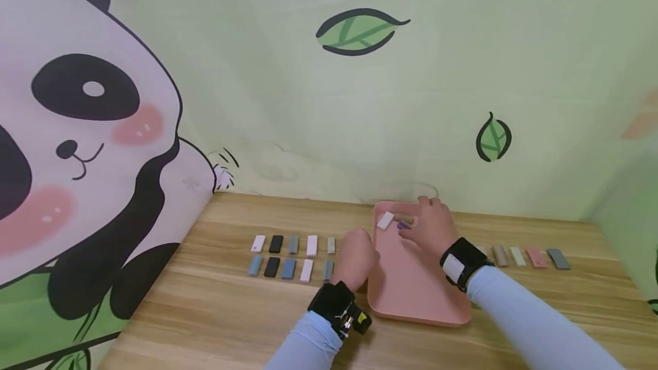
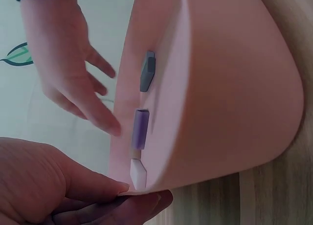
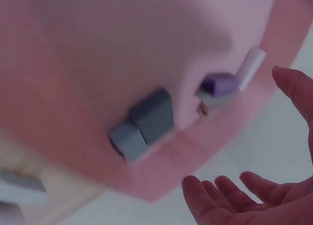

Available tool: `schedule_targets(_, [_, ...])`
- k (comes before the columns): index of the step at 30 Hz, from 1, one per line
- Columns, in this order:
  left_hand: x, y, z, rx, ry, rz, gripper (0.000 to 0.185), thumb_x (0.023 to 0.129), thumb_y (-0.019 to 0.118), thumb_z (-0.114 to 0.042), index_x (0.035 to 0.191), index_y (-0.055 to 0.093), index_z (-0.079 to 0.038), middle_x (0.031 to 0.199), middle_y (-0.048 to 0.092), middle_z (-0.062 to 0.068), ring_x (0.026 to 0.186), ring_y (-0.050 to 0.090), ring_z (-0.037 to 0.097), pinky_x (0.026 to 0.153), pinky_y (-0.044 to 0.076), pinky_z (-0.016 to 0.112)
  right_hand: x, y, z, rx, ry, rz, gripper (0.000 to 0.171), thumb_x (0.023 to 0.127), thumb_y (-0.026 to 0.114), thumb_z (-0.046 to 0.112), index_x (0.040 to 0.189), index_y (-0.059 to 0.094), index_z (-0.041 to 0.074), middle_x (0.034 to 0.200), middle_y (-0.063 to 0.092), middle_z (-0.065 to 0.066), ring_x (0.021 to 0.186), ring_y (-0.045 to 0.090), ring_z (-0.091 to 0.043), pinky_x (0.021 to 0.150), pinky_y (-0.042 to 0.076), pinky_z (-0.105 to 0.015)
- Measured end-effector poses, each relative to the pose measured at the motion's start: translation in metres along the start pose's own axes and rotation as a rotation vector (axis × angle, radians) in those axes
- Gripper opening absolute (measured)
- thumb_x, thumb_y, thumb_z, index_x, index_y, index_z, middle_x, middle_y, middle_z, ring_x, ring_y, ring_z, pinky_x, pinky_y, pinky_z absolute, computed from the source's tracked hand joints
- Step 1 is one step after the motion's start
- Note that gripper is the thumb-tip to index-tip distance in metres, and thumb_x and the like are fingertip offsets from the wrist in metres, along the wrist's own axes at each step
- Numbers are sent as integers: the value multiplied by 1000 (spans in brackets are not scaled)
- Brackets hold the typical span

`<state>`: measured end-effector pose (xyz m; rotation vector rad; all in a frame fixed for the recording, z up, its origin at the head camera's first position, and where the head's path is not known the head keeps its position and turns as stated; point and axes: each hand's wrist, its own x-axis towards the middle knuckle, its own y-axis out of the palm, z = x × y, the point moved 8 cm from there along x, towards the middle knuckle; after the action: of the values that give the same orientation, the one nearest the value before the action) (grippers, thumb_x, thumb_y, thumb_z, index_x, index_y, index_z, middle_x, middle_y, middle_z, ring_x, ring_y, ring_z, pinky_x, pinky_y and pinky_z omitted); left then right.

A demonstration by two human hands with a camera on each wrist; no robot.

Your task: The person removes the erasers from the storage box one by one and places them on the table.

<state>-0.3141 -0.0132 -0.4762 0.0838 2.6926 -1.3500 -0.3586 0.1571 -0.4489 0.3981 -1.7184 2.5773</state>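
A pink tray (image 1: 411, 290) lies on the wooden table. My left hand (image 1: 356, 256) pinches its left rim, with thumb and fingertips on either side of the edge in the left wrist view. Over the far end of the tray is my right hand (image 1: 434, 224), fingers spread and nothing in them. Near it inside the tray are a white block (image 1: 385, 220), a brown block (image 1: 403, 218) and a purple block (image 2: 140, 129). Farther along, a dark grey block (image 3: 154, 116) sits against a lighter grey-blue block (image 3: 128, 139), both covered by the right hand in the head view.
Two rows of small white, black, blue and grey blocks (image 1: 288, 268) lie left of the tray. To the right is a row with a brown block (image 1: 500, 255), a pink block (image 1: 537, 257) and a grey block (image 1: 558, 258). A printed cloth backdrop (image 1: 257, 101) rises behind the table.
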Motion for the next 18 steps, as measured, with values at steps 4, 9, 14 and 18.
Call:
schedule_targets(4, [0,1,-1,-3,0,7,5,82,66,-10,78,64,-8,65,57,3,53,53,17,45,40,25,5,21,-7,-52,37,57,53,68,75,47,94,63,3,65,57,-10,68,58,-27,67,45,-42])
schedule_targets(9, [0,1,-1,-12,-2,11,6,82,65,-9,76,62,-8,65,56,3,53,53,16,44,40,25,8,44,-11,87,89,177,39,75,70,27,112,68,15,79,68,-6,69,58,-18,69,46,-35])
schedule_targets(14, [-1,2,1,-27,-5,20,2,83,63,-8,84,64,-6,68,58,3,54,54,15,45,41,24,10,52,-7,106,82,205,40,77,65,19,117,65,15,74,63,-5,61,53,-17,56,40,-30])
schedule_targets(18, [-1,2,2,-36,-9,23,4,83,63,-8,86,65,-5,69,58,4,55,54,16,45,41,24,10,55,-4,134,68,193,39,80,63,16,118,64,11,94,70,-8,73,63,-20,62,47,-33])
